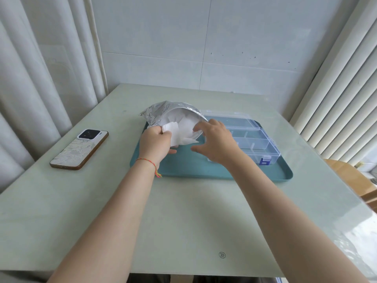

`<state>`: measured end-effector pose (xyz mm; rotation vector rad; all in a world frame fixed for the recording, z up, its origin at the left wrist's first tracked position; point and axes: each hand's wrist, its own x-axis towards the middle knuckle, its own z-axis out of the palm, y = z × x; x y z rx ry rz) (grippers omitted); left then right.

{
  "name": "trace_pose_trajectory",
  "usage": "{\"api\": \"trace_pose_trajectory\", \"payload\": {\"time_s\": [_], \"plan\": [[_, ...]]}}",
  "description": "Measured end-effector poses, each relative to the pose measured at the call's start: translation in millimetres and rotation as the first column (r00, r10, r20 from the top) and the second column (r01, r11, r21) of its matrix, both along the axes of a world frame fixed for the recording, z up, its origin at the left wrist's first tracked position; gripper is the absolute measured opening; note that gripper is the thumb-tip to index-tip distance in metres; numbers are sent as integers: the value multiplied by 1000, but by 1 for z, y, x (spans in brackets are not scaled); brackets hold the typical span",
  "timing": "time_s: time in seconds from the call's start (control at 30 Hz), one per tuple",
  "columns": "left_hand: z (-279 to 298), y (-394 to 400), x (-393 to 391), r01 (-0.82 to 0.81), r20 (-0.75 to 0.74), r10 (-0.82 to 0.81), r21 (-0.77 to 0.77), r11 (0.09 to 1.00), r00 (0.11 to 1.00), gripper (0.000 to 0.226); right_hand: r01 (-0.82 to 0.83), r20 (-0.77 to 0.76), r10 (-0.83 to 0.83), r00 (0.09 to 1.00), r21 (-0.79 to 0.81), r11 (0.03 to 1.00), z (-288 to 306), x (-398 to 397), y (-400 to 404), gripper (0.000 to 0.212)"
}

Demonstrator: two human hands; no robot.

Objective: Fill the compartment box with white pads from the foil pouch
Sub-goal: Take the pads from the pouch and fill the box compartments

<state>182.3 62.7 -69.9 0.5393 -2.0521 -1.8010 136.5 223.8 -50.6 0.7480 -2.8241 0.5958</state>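
White pads [184, 129]: loose squares spilling from the pouch mouth, some inside, a few hanging out over the tray; one bunch pinched at the left fingers
Left fingers [166, 134]: curled tight, clamped on the pouch's lower left rim together with a pad
Left hand [156, 145]: back faces the camera, holds the pouch tipped up off the tray; red-and-yellow string bracelet [151, 163] on the wrist
Right fingers [201, 126]: spread apart, loosely bent, tips at the pouch's right rim and the pads there; thumb sticks out left, low over the tray; cannot tell if anything is actually gripped
Right hand [216, 142]: palm down, hovers over the left end of the box, covers part of it
Foil pouch [161, 112]: silver, crinkled, mouth wide open toward the camera, over the tray's far left corner
Compartment box [255, 139]: clear plastic, lid open and lying back, blue latch at the near right; sits on the tray's right half; visible compartments hold no pads
Tray [224, 170]: teal, rectangular, on the table centre
Table [183, 211]: pale green, glossy top
Phone [79, 149]: face down, patterned case, left of the tray, well apart from it
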Motion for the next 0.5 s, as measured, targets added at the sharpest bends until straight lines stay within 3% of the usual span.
{"api": "trace_pose_trajectory", "payload": {"time_s": [0.07,0.17,0.23,0.5], "plan": [[0,0,0,6,4,-6,42,999,1000,23,-17,-42,21,999,99,995,-7,-2,-10,52],[0,0,0,2,-6,-1,145,989,1000,18,-6,-93,16,996,114,993,-15,-8,-19,30],[2,-1,1,-15,-24,21,205,979,999,15,19,-122,-11,992,63,998,-16,-11,-22,16],[4,4,2,14,-63,0,229,973,998,21,138,-58,-150,987,-175,975,-5,-15,-10,19]]}}
